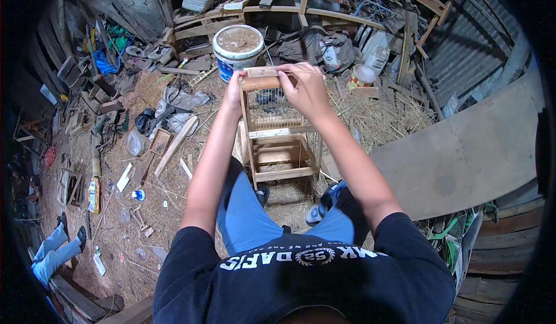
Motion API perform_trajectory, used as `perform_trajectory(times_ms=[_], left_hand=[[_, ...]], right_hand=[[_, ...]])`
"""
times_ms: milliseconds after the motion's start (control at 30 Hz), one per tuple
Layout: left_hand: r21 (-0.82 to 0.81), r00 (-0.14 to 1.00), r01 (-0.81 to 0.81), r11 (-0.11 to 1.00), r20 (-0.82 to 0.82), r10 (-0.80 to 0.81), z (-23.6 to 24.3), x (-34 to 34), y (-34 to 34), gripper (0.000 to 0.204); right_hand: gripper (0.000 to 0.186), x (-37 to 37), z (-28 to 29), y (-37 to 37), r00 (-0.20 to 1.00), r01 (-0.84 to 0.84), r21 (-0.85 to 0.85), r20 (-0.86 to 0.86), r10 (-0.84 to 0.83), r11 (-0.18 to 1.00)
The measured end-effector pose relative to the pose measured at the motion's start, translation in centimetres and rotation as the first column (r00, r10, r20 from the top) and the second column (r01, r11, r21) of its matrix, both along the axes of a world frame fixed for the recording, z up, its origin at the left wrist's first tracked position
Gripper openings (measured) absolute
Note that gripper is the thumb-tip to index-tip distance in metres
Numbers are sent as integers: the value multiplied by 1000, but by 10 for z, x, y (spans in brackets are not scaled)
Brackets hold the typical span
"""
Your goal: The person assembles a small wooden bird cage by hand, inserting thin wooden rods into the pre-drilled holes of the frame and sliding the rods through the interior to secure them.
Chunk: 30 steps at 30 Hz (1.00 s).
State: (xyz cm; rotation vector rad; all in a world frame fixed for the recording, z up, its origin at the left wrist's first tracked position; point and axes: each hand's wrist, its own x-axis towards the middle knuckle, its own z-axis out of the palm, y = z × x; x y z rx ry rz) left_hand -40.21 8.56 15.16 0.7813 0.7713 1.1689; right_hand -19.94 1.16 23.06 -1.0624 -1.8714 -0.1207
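Gripping wooden frame (281,132) at top, left hand (234,94) and right (307,88); hands closed, forearms (209,162) converging forward.

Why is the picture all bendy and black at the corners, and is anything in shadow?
In the head view, the fisheye lens leaves black corners and makes the grey board look curved; same view, shadow darkens the black shirt, while the wooden frame looks fairly clear.

Dark shirt (249,286): white lettering across chest, number inside wreath emblem. Blue-and-white bucket (227,61) and yellow-and-white packet (94,195): print too small to read.
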Motion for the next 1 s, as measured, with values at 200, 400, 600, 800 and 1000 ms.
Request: perform_trajectory(times_ms=[200, 400, 600, 800, 1000], left_hand=[[-17, 1000, 18, 1000, -22, -18, 12, 11, -18, 53], [26, 999, 34, 999, 24, -35, -4, 3, -6, 50], [-3, 997, 58, 998, 50, -58, -5, 4, -7, 51], [-39, 998, 39, 998, 60, -37, 7, 8, -19, 51], [-51, 997, 49, 997, 54, -46, 11, 10, -23, 53]], right_hand=[[13, 2, -6, -1, 998, 55, 14, -8, -55, 998], [13, 3, -6, 0, 996, 85, 34, -39, -84, 996], [14, 9, -7, 3, 995, 95, 1, -13, -95, 996], [15, 12, -5, 5, 995, 94, -3, -44, -94, 996], [14, 21, -4, 9, 990, 140, 62, 9, -141, 988]])
